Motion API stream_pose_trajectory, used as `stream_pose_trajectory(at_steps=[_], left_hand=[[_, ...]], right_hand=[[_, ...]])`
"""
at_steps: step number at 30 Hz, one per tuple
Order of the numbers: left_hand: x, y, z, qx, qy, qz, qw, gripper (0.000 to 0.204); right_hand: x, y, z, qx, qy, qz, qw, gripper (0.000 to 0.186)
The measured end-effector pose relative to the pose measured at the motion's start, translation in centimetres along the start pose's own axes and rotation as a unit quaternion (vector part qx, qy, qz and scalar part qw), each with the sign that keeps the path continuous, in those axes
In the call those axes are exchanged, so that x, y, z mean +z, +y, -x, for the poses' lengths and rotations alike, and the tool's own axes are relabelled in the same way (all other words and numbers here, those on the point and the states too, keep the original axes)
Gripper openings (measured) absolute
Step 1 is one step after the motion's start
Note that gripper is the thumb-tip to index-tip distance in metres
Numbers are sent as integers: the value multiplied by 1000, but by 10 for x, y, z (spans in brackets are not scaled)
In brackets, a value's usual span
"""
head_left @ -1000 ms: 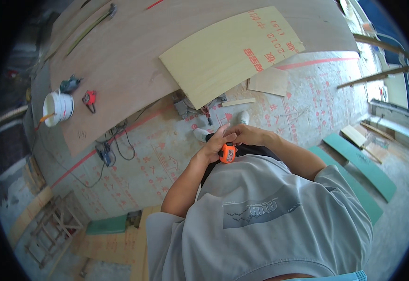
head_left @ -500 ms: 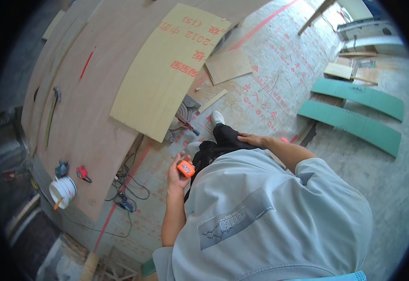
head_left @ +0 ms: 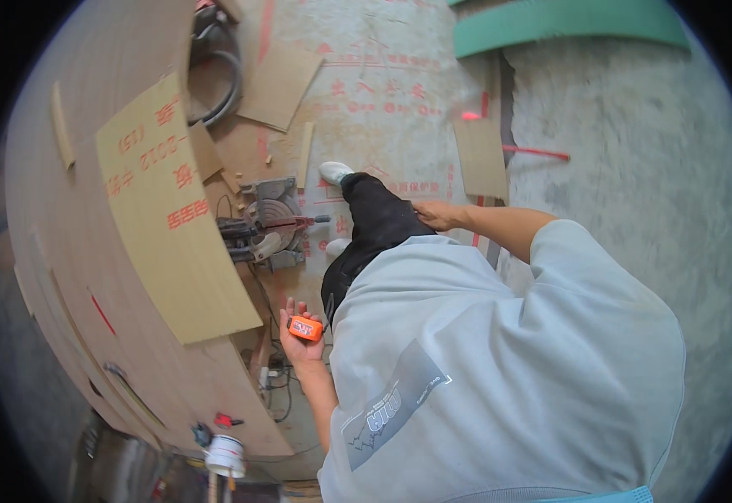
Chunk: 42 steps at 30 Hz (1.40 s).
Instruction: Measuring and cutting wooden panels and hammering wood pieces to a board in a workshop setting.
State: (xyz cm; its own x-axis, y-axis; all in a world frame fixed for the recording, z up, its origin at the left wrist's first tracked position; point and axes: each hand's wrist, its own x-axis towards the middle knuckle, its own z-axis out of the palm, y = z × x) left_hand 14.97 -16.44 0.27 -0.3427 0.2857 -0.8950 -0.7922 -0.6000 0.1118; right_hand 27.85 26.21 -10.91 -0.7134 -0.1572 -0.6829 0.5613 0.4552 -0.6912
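An orange tape measure (head_left: 305,328) with a black edge lies in my left hand (head_left: 302,342), whose fingers curl around it. The hand is held low at my left side, just off the right edge of the wooden worktop. My right hand (head_left: 438,215) rests against the thigh of my black trousers (head_left: 380,220). Its fingers look extended along the cloth, partly hidden, with nothing visible in them. Ahead of my left hand a mitre saw (head_left: 275,220) with a round base stands on the floor, next to a pale plywood panel (head_left: 177,226) that overhangs the worktop (head_left: 64,226).
A hammer (head_left: 135,394), a red tool (head_left: 228,420) and a white bucket (head_left: 225,457) are on the worktop. Cables (head_left: 282,394) trail beneath its edge. Brown board (head_left: 280,86) and a wood strip (head_left: 305,156) lie on the floor ahead. Green boards (head_left: 571,23) are at far right.
My view has swung to the right, bringing the saw fully into sight. My left hand still holds the tape measure, and my right hand stays at my thigh.
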Motion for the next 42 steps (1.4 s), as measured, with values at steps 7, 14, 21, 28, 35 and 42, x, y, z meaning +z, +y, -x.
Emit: stream_pose_trajectory(at_steps=[7,14,21,28,35,42], left_hand=[[-42,34,-21,-60,-35,-62,996,31],[-100,44,-11,-110,-26,-109,988,28],[-123,18,-8,-150,16,-154,976,28],[-93,-76,-16,-239,28,-244,939,36],[-49,-186,-27,-252,152,-160,942,40],[-15,-301,-73,-257,139,-220,931,36]], right_hand=[[107,9,51,84,103,-70,989,39],[206,-9,119,142,154,-299,931,39],[174,25,225,292,-5,-441,849,31],[124,201,224,385,263,-343,815,32],[64,487,140,296,304,-115,898,34],[2,721,79,532,298,14,793,67]])
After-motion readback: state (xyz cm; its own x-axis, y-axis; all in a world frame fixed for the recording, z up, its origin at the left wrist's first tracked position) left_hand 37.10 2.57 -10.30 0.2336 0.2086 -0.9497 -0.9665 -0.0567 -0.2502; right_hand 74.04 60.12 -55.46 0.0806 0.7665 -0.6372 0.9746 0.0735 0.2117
